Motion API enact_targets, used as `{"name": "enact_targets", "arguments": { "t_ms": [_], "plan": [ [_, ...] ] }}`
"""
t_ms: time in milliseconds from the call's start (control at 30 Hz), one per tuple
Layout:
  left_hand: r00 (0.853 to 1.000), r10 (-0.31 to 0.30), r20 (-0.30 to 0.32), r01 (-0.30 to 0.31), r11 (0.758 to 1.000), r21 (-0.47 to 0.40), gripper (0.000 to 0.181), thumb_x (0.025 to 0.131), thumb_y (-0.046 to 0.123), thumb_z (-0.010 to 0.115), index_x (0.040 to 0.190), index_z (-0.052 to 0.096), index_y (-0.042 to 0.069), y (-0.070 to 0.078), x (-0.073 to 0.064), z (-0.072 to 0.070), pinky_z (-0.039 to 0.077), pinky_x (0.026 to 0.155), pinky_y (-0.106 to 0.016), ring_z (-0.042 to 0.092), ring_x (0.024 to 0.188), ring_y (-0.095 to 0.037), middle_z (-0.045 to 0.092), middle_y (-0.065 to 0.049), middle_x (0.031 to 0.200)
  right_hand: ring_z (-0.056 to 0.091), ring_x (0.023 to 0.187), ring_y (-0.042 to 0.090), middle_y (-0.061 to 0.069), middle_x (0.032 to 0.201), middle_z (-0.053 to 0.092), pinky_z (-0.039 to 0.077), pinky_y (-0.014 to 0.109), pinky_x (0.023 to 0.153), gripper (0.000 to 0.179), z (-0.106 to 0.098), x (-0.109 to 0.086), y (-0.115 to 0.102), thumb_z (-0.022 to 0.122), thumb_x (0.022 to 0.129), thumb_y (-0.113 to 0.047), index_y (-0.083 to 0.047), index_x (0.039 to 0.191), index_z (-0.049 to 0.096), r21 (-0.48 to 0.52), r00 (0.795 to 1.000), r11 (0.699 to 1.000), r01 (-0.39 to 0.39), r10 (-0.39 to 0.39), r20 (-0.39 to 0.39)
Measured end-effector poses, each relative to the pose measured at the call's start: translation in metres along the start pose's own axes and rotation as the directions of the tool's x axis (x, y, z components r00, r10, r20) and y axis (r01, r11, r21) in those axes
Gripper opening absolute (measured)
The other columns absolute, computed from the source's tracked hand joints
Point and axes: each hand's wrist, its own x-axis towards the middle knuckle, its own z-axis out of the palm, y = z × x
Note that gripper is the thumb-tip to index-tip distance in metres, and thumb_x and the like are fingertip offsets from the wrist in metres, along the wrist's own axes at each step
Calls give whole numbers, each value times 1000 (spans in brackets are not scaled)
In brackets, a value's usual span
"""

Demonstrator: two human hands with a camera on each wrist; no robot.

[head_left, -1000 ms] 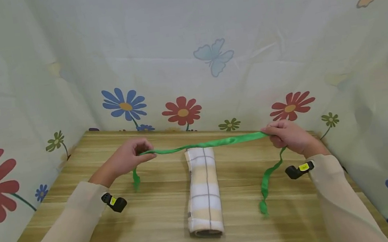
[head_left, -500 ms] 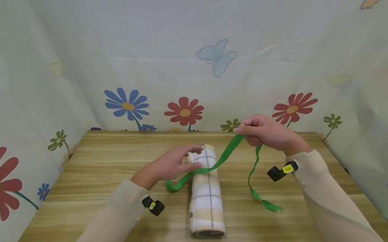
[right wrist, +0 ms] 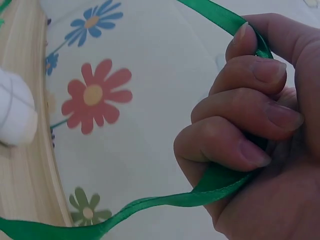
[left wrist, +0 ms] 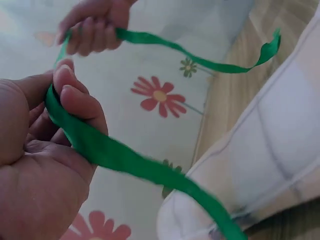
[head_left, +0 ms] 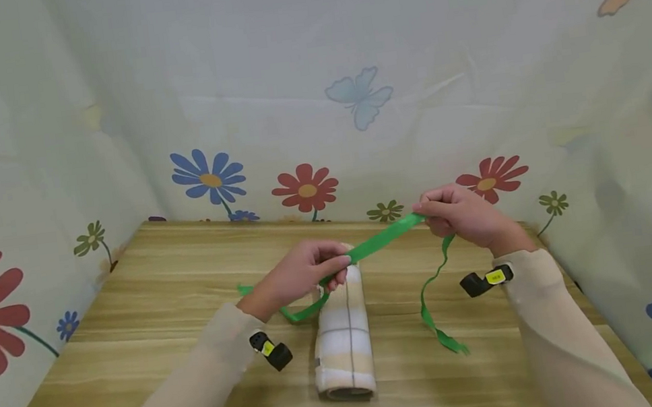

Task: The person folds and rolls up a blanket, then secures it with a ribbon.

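Note:
A green ribbon [head_left: 385,237] runs taut between the two hands above the far end of a rolled plaid cloth [head_left: 343,344]. My left hand [head_left: 304,273] pinches it between thumb and fingers over the roll, and its loose end trails down to the left. Higher and to the right, my right hand [head_left: 462,217] grips the ribbon with curled fingers; a tail hangs below it. In the right wrist view the ribbon [right wrist: 165,201] passes through the curled fingers [right wrist: 220,142]. The left wrist view has the ribbon [left wrist: 115,155] crossing the left palm, with the white and beige roll [left wrist: 250,150] beyond.
The roll lies lengthwise on a wood-grain table [head_left: 186,261]. A pale curtain [head_left: 258,49] printed with flowers and butterflies stands behind the table and along both sides. Each sleeve carries a small black wrist camera [head_left: 271,351].
The left hand let go at the left, moved right over the roll and took hold of the ribbon again nearer the right hand. The right hand shifted slightly left, then back a little.

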Motion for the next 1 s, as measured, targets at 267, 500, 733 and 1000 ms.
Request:
{"name": "enact_targets", "arguments": {
  "t_ms": [267,500,733,1000],
  "plan": [
    [996,-84,-23,85,995,46,26,105,30,59,102,67,5,10,-27,-47,44,58,-25,49,62,-14,56,-2,73,20,56,24,2,62,27,20,42,57,38,-26,-21,15,52,109,-21,-9,73,48,-4,999,1000,-12,12,-36],
    [996,-15,-91,24,995,98,25,105,26,60,90,64,6,27,-43,-82,42,56,-29,46,58,-16,50,-1,66,26,57,24,1,62,32,25,42,57,40,-36,-31,13,52,108,-20,-10,72,42,-60,999,998,-9,7,-49],
    [991,0,-134,14,995,103,16,104,19,61,93,65,8,37,-52,-100,41,56,-30,44,59,-16,49,0,66,27,57,27,3,61,32,27,45,59,41,-41,-33,10,49,110,-23,-9,72,42,-70,998,997,11,-15,-54],
    [989,-57,-134,82,977,196,18,103,22,64,102,66,4,35,-62,-126,38,55,-32,41,58,-17,45,1,67,25,56,28,2,60,30,32,42,59,46,-50,-36,18,53,108,-29,-9,70,39,-91,991,993,-78,68,-112]
  ]
}}
